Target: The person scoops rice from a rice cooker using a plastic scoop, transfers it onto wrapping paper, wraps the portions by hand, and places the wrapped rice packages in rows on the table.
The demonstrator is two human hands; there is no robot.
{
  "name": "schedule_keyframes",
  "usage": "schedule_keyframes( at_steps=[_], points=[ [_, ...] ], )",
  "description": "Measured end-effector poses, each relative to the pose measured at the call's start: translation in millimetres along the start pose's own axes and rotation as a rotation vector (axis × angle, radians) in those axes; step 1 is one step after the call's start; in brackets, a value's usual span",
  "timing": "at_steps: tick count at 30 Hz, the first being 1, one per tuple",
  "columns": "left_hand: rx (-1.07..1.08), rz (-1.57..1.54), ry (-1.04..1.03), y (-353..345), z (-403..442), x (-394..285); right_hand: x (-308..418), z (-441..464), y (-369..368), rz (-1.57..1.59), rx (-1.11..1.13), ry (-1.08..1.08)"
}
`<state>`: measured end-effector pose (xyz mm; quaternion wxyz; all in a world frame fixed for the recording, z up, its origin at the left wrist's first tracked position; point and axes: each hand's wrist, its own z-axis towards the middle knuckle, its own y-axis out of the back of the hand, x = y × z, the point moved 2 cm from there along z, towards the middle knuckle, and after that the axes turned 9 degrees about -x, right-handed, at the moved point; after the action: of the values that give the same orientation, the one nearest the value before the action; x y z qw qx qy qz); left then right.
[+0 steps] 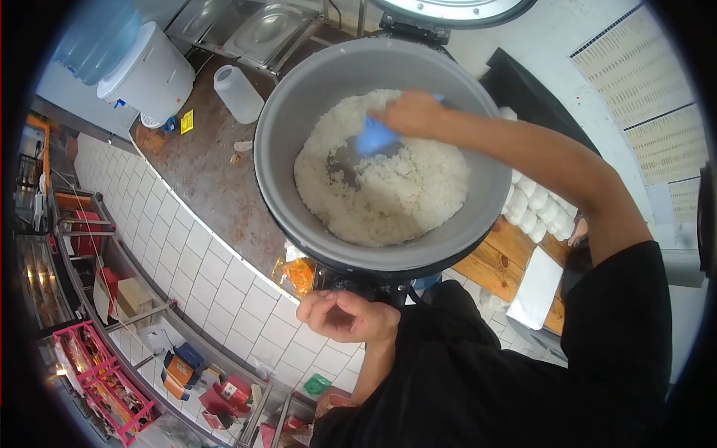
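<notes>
A blue rice paddle (376, 140), blurred by motion, is gripped in my right hand (409, 114). Its broad end is in the white cooked rice (418, 196) inside a large grey pot (282, 112). Rice lies thick around the sides, and a patch of the pot's bottom shows left of centre. My left hand (347, 315) hangs just in front of the pot's near rim. Its fingers are curled round toward the thumb, and the hollow between them holds nothing that I can see.
A raised lid (463, 9) stands behind the pot. Left on the counter (213, 190) are a white plastic bottle (239, 94), a water dispenser (153, 71) and an orange packet (298, 276). White wrapped bundles (534, 209) sit right on a wooden surface (497, 257). Shelves line the lower left.
</notes>
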<state>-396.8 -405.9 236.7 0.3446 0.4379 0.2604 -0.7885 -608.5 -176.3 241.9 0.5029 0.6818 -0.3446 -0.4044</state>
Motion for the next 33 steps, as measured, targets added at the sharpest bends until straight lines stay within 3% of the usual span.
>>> schedule_keyframes(
  at_steps=[4, 7, 10, 14, 18, 20, 21, 24, 26, 29, 33],
  points=[
    [0.035, -0.007, -0.064, 5, -2, 7, 16, -23, -16, 0.022, 0.157, 0.184],
    [-0.052, 0.028, 0.027, -1, -3, 2, 28, -42, -18, 0.064, 0.354, 0.159],
    [-0.081, 0.051, 0.011, -1, -3, 3, 53, -56, 6, 0.295, 0.554, 0.025],
    [-0.093, 0.046, 0.014, -2, -3, 2, 81, -79, 34, 0.317, 0.617, 0.107],
    [-0.100, 0.062, -0.007, 0, -4, 4, 70, -94, 40, 0.308, 0.524, 0.186],
    [-0.011, -0.001, -0.080, 6, -4, 9, 59, -97, 57, 0.237, 0.366, 0.421],
    [-0.016, 0.009, -0.081, 4, -2, 7, 53, -92, 64, 0.239, 0.367, 0.432],
    [-0.034, 0.050, -0.014, -3, 0, 1, 40, -83, 68, 0.353, 0.438, 0.294],
    [-0.033, 0.082, -0.027, -1, 0, 1, 41, -78, 53, 0.326, 0.263, 0.027],
    [-0.043, 0.088, -0.024, -2, 0, 0, 41, -79, 19, 0.340, 0.290, -0.053],
    [-0.025, 0.109, -0.036, 0, 0, 1, 38, -75, 32, 0.343, 0.332, -0.042]
  ],
)
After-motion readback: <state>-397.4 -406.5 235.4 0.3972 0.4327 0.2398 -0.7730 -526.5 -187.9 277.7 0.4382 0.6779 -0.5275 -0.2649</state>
